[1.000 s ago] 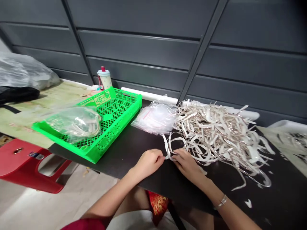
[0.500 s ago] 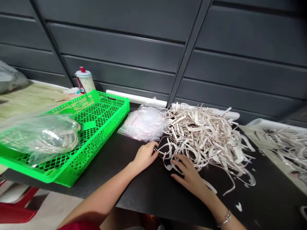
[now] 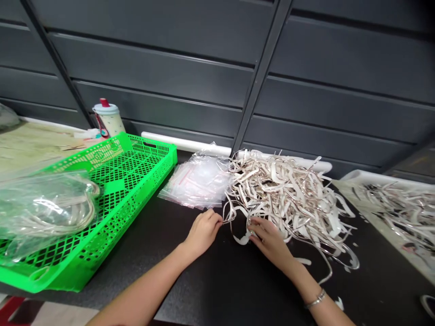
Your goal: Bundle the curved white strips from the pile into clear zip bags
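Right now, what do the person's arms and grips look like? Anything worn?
Both grips are bare hands with no gloves: the left hand and the right hand. The forearms are bare, with no sleeves or cables in view. A slim silver-coloured bracelet circles the right wrist; the left wrist shows nothing worn.

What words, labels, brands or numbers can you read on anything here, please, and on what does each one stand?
No word, brand or number can be read in this view.
Moulded marks on the rim of the green plastic basket: too blurred to read.
Red marks on the clear zip bags: too small to read.
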`<state>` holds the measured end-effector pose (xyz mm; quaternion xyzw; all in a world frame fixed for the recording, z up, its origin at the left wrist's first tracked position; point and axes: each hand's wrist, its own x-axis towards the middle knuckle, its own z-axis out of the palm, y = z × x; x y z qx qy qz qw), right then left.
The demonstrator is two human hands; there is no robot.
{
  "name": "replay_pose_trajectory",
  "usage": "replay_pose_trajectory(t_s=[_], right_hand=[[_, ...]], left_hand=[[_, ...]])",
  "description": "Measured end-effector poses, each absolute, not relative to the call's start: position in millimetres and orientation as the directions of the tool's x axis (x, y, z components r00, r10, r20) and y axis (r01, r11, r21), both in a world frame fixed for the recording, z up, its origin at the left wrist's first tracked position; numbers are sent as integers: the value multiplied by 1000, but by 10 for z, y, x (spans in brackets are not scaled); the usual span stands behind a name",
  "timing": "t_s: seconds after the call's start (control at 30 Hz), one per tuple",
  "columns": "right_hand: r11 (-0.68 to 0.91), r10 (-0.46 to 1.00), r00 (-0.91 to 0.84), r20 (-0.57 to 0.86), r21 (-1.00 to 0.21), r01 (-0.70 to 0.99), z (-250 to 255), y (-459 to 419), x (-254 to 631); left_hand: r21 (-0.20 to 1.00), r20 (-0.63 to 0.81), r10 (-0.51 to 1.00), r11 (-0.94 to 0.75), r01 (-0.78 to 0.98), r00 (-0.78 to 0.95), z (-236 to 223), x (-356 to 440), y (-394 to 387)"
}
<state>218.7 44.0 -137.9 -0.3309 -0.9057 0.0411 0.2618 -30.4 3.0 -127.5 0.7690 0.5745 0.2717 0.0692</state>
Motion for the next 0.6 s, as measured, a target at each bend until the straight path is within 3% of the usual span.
replay_pose_trajectory(t_s=[0.13, 0.33, 0.47, 0.6], right_hand=[[666, 741, -477, 473, -425, 613, -1364, 633, 2274], [521, 799, -184, 573, -506, 687, -1256, 720, 2209], [559, 789, -294, 540, -431, 708, -1246, 716, 2200], [555, 778, -415, 472, -206, 806, -1279, 663, 2184]], left_hand=[[489, 475, 869, -393, 779, 139, -1223, -305, -13], [497, 594, 796, -479, 723, 119, -1202, -319, -46], [440, 517, 811, -528, 726, 276, -1146, -304, -62], [372, 380, 799, -593, 714, 466, -1098, -283, -87]])
